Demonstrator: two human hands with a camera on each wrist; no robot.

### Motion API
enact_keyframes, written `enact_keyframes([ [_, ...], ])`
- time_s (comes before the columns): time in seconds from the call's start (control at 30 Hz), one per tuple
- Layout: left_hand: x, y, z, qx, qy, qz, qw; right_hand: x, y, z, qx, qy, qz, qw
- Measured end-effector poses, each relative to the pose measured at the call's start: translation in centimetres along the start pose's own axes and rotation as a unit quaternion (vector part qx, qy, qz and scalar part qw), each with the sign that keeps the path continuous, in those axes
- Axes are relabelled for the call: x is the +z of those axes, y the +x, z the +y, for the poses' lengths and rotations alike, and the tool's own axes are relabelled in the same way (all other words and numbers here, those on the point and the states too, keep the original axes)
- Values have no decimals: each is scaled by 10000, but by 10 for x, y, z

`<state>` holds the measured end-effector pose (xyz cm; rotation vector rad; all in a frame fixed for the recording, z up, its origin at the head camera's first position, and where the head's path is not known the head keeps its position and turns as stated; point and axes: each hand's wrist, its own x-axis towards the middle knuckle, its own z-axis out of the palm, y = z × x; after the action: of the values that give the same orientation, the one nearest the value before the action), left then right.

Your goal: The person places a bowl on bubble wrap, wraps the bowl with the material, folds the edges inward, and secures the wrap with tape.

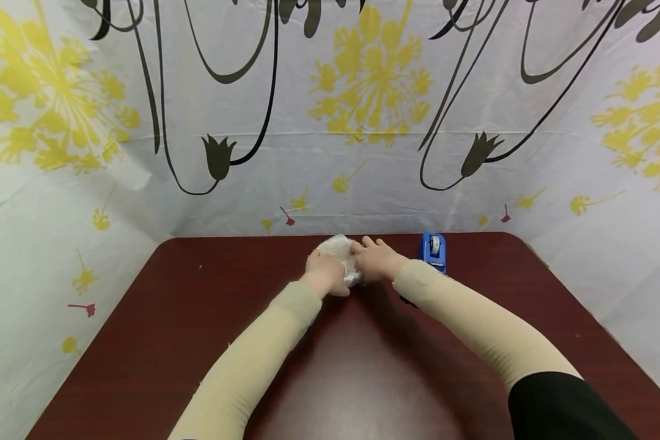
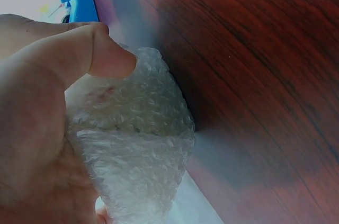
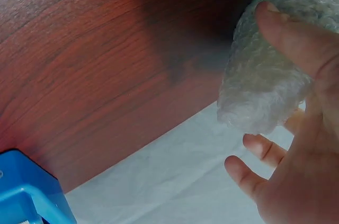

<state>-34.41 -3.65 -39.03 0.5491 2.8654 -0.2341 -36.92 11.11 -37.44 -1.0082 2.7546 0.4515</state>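
A bundle in clear bubble wrap (image 1: 338, 245) is at the far edge of the table, between both hands; what lies inside is hidden. My left hand (image 1: 326, 273) grips its left side. In the left wrist view the thumb (image 2: 114, 57) lies along the top of the wrap (image 2: 140, 128), the other fingers mostly hidden behind. My right hand (image 1: 377, 260) holds the right side. The right wrist view has its thumb (image 3: 288, 36) against the wrap (image 3: 259, 81) and some fingertips reaching out past the far side.
A blue tape dispenser (image 1: 432, 252) with a roll in it stands near the far edge, just beyond the right wrist. The dark red-brown table (image 1: 143, 342) meets a white sheet (image 1: 286, 110) with yellow and grey floral prints at the back and sides.
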Motion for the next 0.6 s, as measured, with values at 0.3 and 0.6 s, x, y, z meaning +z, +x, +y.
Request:
enact_keyframes([
  [0.3, 3, -2, 0, -6, -128, 11, 9999, 19, -4, 1, -33, 278, 807, 9963],
  [0.6, 3, 0, 4, -8, 21, 68, 10000, 21, -18, 7, -351, 457, 1681, 9841],
])
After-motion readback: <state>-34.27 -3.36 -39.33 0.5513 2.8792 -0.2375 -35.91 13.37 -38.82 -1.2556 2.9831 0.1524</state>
